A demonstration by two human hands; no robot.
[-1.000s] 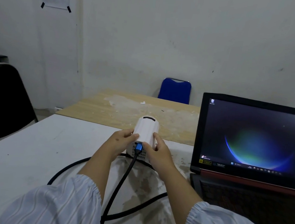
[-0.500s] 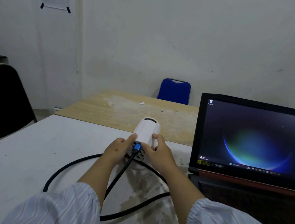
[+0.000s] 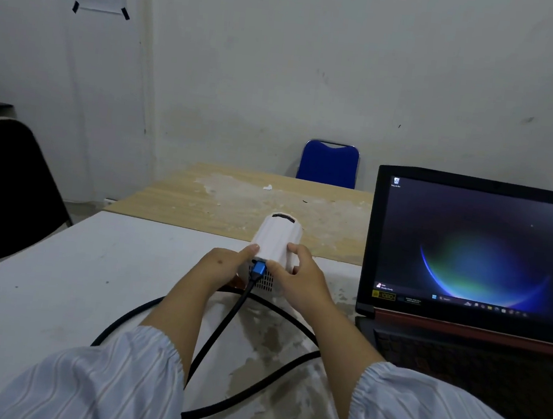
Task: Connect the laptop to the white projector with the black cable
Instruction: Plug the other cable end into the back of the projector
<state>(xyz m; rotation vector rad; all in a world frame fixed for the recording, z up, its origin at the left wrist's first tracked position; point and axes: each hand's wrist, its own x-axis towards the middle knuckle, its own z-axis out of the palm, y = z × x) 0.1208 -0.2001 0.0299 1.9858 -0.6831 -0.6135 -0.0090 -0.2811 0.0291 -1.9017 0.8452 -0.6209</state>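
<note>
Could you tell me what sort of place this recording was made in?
Probably a plain office or meeting room: bare white walls, worn tables pushed together, a blue chair at the wall, and an open laptop beside a white projector.

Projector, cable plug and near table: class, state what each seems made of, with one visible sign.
Projector: likely matte white plastic, with moulded ridges. Plug: blue shell with a sheen, perhaps metal. Table: white coating, worn to patches; core unclear.
</note>
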